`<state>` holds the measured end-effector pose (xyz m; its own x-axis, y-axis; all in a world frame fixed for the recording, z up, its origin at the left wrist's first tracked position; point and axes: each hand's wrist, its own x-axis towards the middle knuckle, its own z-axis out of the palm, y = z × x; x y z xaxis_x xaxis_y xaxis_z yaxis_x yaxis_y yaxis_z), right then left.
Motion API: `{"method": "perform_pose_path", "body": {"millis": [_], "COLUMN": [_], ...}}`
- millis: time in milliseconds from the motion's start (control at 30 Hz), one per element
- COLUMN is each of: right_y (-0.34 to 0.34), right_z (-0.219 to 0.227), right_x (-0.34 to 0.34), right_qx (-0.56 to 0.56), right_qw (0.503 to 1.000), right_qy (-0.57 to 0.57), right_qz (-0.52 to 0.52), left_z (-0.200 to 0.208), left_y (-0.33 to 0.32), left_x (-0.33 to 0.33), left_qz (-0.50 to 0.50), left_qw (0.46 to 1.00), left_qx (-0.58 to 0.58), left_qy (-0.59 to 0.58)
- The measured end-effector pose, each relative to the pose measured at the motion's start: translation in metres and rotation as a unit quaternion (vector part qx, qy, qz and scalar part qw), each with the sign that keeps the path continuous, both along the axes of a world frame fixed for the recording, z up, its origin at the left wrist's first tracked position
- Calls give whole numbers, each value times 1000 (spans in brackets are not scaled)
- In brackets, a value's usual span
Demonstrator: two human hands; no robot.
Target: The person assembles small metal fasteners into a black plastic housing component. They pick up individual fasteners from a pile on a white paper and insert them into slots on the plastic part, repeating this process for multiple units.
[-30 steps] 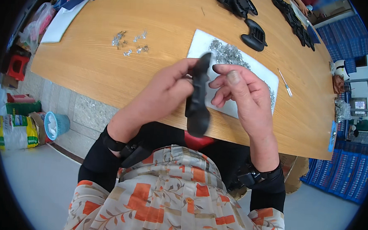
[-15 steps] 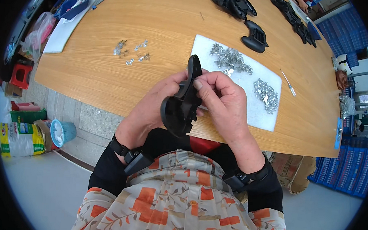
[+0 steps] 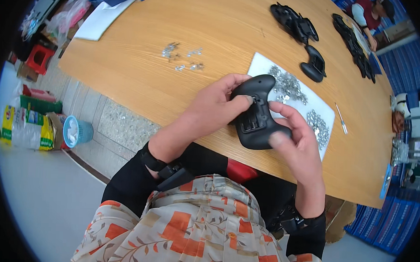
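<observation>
A black game controller (image 3: 261, 134), its back with the battery bay turned up, is held over the table's near edge. My left hand (image 3: 214, 107) grips its left side, the thumb pressed by the bay, the other fingers hidden underneath. From the right, my right hand (image 3: 299, 143) takes hold of the other side, with a finger near the edge and the slightly blurred thumb over the lower handle. Behind it, a white foam sheet (image 3: 258, 64) bears two heaps of small shiny metal pieces (image 3: 290, 86). Several more such pieces (image 3: 194, 66) lie loose on the wood to the left.
A black controller (image 3: 313, 64) and more controllers (image 3: 294, 24) lie farther back on the table (image 3: 196, 22). A thin screwdriver (image 3: 341, 119) lies right of the foam. Another person (image 3: 367, 18) is at the far right. A blue basket (image 3: 81, 131) stands on the floor.
The controller has turned from edge-on to back up and moved right with both hands. The right hand has shifted from a pinch at its inner edge to its right side. The view has shifted too.
</observation>
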<state>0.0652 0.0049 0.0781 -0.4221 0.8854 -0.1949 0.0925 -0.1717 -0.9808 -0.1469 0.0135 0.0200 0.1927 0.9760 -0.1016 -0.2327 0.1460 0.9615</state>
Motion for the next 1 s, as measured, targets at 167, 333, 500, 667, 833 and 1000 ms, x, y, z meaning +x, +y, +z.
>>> {"method": "perform_pose_path", "body": {"millis": [167, 333, 500, 667, 833, 1000], "right_y": [3, 12, 60, 106, 133, 143], "right_z": [-11, -6, 5, 2, -25, -41], "right_x": [-2, -17, -40, -119, -178, -199], "right_qx": [-10, 24, 177, 368, 454, 560], "right_qw": [1000, 999, 971, 887, 801, 717], "right_qy": [-4, -39, -163, -235, -246, -221], "right_qz": [-15, 5, -4, 149, 303, 351], "left_z": [9, -3, -13, -7, -13, -21], "left_y": [-10, -23, -23, -24, -26, -24], "left_x": [-7, -25, -49, -56, -60, -60], "left_qz": [52, 58, 50, 15, 36, 54], "left_qw": [998, 995, 997, 991, 986, 985], "left_qx": [-31, -45, 52, 43, 87, 122], "left_qy": [-14, -64, 10, 127, 137, 112]}}
